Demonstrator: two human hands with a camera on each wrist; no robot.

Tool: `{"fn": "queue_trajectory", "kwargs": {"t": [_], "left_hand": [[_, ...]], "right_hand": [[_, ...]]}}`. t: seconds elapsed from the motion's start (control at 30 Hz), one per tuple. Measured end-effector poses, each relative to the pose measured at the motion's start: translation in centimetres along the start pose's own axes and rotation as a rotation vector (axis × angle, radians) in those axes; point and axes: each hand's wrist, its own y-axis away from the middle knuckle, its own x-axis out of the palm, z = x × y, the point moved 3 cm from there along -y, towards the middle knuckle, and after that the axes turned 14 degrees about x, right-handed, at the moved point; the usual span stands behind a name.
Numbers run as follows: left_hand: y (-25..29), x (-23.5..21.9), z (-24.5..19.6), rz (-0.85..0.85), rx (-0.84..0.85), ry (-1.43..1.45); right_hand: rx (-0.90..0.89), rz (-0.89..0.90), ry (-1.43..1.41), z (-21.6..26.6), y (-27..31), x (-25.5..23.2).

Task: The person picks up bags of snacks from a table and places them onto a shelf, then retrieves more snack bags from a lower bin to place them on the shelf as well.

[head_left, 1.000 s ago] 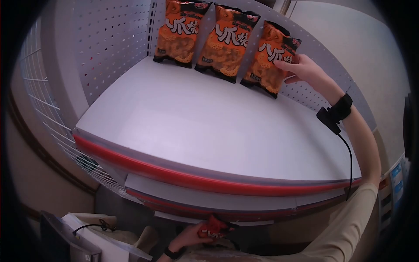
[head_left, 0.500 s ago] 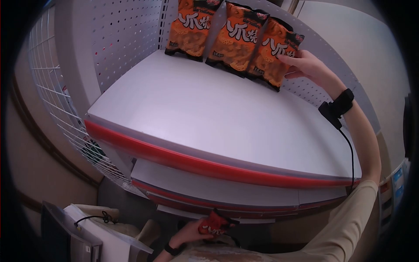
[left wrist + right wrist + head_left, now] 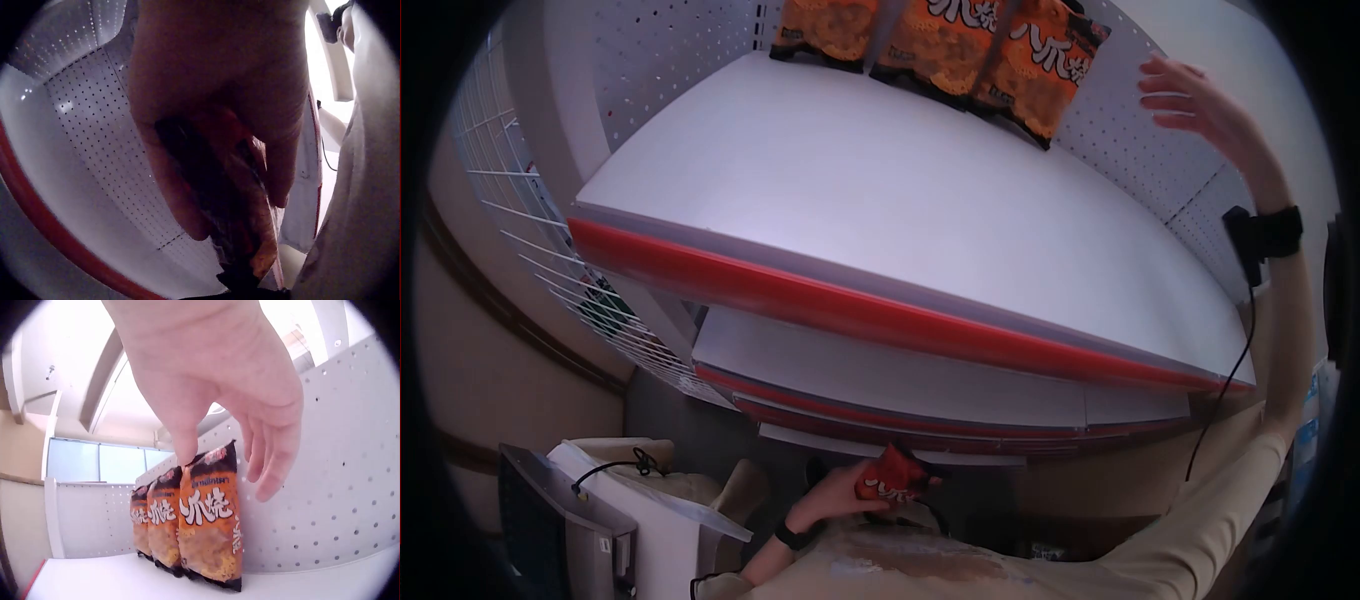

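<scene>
Small orange snack bag (image 3: 892,478) pinched in the left hand (image 3: 832,497), low down under the shelf (image 3: 900,230). Looks light, soft and puffy, with a slick skin, easy to crush; best held gently by the flat top edge. Right hand (image 3: 1195,100) up high, fingers spread, holding nothing, just beside three standing bags (image 3: 187,519).

Three snack bags (image 3: 960,45) stand side by side at the back of the top shelf (image 3: 880,200), leaning on the pegboard wall (image 3: 1140,140). A lower shelf (image 3: 880,375) lies beneath it.
</scene>
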Motion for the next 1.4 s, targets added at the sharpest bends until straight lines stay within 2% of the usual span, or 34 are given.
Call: {"fn": "queue_trajectory", "kwargs": {"t": [0.03,0.1,0.17,0.2,0.23,0.3,0.33,0.4,0.47,0.5,0.53,0.57,0.6,0.67,0.7,0.73,0.8,0.83,0.9,0.97,1.03,1.07,1.1,1.17,1.23,1.3,1.37,1.4], "left_hand": [[-0.1,0.1,0.1,0.02,0.003,-0.019],[-0.2,0.4,0.1,0.033,0.015,-0.015],[-0.5,0.6,-0.4,0.048,0.016,-0.036],[-0.6,0.7,-0.5,0.047,0.032,-0.017],[-0.7,1.0,-0.4,0.056,0.031,-0.009],[-1.0,1.6,-0.2,0.06,0.042,-0.033],[-1.1,2.0,-0.4,0.066,0.043,-0.028],[-1.5,2.7,-0.7,0.058,0.031,-0.022],[-1.9,3.8,-0.4,0.063,0.026,-0.032],[-2.2,4.5,-0.4,0.064,0.021,-0.048],[-2.6,4.9,-1.1,0.051,0.037,-0.047],[-2.9,5.7,-1.1,0.039,0.032,-0.041],[-3.3,6.5,-0.9,0.036,0.042,-0.06],[-3.9,7.9,-1.7,-0.001,0.06,-0.06],[-4.3,8.7,-2.1,-0.019,0.056,-0.061],[-4.9,9.5,-2.4,-0.01,0.065,-0.066],[-5.8,11.9,-2.6,-0.02,0.115,-0.118],[-6.2,13.1,-2.9,-0.034,0.105,-0.121],[-7.4,15.3,-3.7,0.006,0.133,-0.053],[-8.4,17.5,-4.1,0.03,0.149,-0.069],[-9.2,19.5,-4.5,0.107,0.191,-0.102],[-9.5,20.2,-4.8,0.128,0.193,-0.102],[-9.8,20.7,-4.8,0.136,0.185,-0.109],[-10.4,21.7,-4.6,0.139,0.205,-0.126],[-10.6,22.6,-4.6,0.144,0.235,-0.124],[-10.8,23.0,-4.6,0.146,0.27,-0.127],[-11.0,23.3,-4.5,0.227,0.395,-0.128],[-11.0,23.0,-4.5,0.236,0.4,-0.128]], "right_hand": [[0.012,0.003,0.001,-0.5,0.9,-1.0],[-0.245,-0.059,-0.005,-0.6,3.1,-3.5],[-0.224,0.1,0.17,-0.4,4.9,-7.0],[-0.236,0.08,0.216,-0.7,5.9,-8.5],[-0.172,0.028,0.168,0.3,7.3,-8.3],[-0.048,-0.124,-0.19,2.9,11.7,-6.1],[-0.041,-0.125,-0.185,2.6,12.8,-7.8],[0.519,-0.182,-1.167,-1.5,15.0,-12.3],[0.076,-0.414,-0.866,-7.8,21.7,-9.4],[-0.082,-0.258,-0.16,-12.0,23.3,-10.6],[-0.057,-0.132,-0.08,-13.5,26.1,-8.6],[-0.076,-0.138,-0.181,-12.9,28.5,-4.2],[-0.072,-0.054,-0.21,-12.1,29.8,0.0],[0.076,-0.006,-0.442,-13.9,32.3,6.5],[0.192,0.122,-0.443,-17.4,33.3,8.7],[0.209,0.261,-0.238,-19.4,33.8,11.2],[0.215,0.424,-0.242,-25.3,35.3,18.5],[0.187,0.461,-0.215,-27.1,36.2,21.9],[0.207,0.422,-0.347,-29.8,38.8,27.8],[0.367,0.464,-0.65,-32.7,41.7,33.0],[0.102,0.463,-0.303,-31.7,42.7,34.2],[0.361,0.475,-0.707,-32.2,43.4,35.6],[0.363,0.474,-0.719,-32.6,43.9,36.3],[0.446,0.371,-0.93,-33.8,44.5,37.0],[0.444,0.284,-0.948,-33.0,44.6,35.7],[0.619,0.297,-0.9,-33.0,45.0,34.8],[0.666,0.275,-0.929,-33.4,45.1,33.1],[0.674,0.288,-0.908,-34.1,45.2,32.0]]}}
